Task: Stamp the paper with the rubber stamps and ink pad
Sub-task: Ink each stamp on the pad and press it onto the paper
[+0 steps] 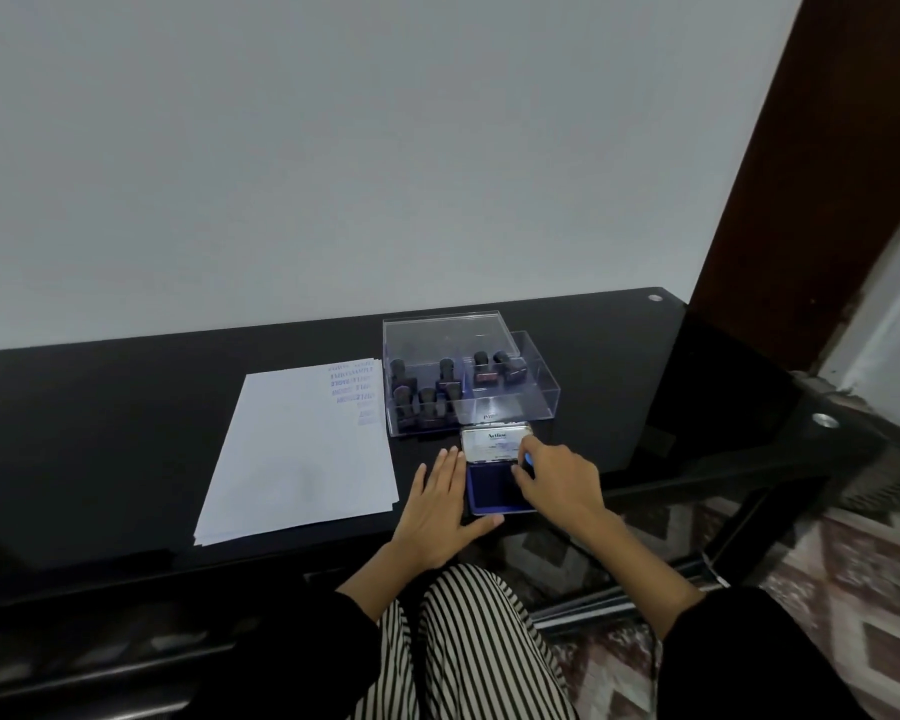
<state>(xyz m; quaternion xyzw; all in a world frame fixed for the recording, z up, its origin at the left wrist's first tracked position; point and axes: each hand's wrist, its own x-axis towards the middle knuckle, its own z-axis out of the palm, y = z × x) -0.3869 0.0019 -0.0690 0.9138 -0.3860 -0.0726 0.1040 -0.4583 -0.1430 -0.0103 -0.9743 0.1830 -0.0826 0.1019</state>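
A blue ink pad (489, 490) lies open near the table's front edge, its silver-lined lid (489, 442) tilted up at the back. My left hand (440, 511) lies flat on the table against the pad's left side, fingers straight. My right hand (562, 480) is over the pad's right side, its curled fingers pinching the lid's right edge. A stack of white paper (297, 459) lies to the left, with blue stamped words (354, 388) at its far right corner. Several dark rubber stamps (427, 402) stand in a clear plastic box (539, 394) behind the pad.
The box's clear lid (437, 330) leans at its back. All of this is on a black table (100, 433) set against a white wall. A brown door frame (801, 200) stands at the right, with patterned floor (853, 589) below it. My striped trousers fill the bottom centre.
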